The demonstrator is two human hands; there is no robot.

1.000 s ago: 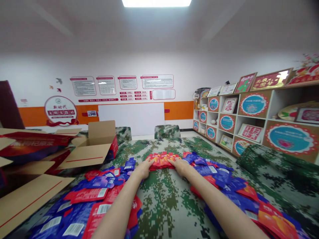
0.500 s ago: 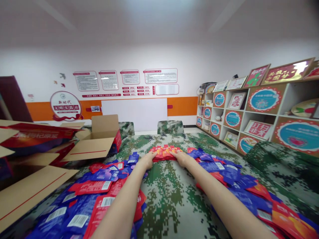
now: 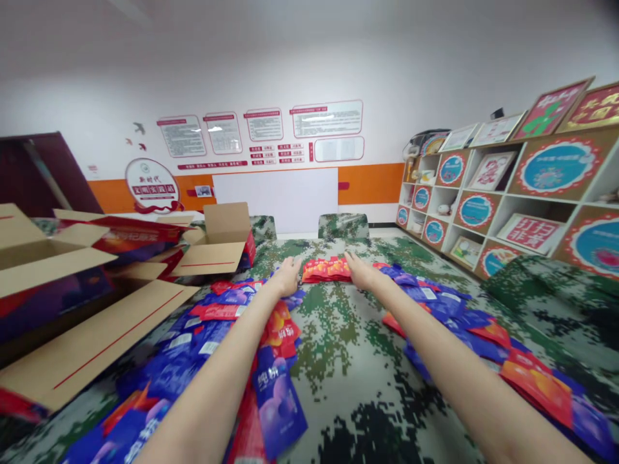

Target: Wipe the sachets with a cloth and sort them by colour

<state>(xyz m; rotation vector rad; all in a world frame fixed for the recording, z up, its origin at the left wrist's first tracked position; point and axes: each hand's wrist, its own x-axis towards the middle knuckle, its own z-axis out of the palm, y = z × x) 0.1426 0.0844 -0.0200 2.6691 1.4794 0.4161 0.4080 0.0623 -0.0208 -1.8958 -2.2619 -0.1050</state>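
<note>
Nearest the camera, on the camouflage tablecloth (image 3: 348, 361), two heaps of flat packets flank a bare strip of cloth: blue and red packets (image 3: 217, 341) to the left of the strip, and another spread of blue and red packets (image 3: 464, 328) to its right. Both bare forearms run up this strip, away from the viewer.

At the far end of the strip lies a neat red packet stack (image 3: 327, 270) — squared up, edges aligned. The left hand (image 3: 287, 276) sits just left of the stack, fingers loosely extended, its fingertips at or almost at the stack's left edge. The right hand (image 3: 360, 272) mirrors it just right of the stack, fingers extended flat near the right edge. Neither hand grips anything; whether they actually touch the stack cannot be told.

Left of the stack, beyond the packets, stand opened cardboard boxes (image 3: 220, 241) with flaps folded out. Behind the stack are two camouflage-covered chairs (image 3: 343, 225), then a white wall with notice boards (image 3: 271, 125) — and to the right, a shelf unit (image 3: 488, 212) holding framed pictures.
</note>
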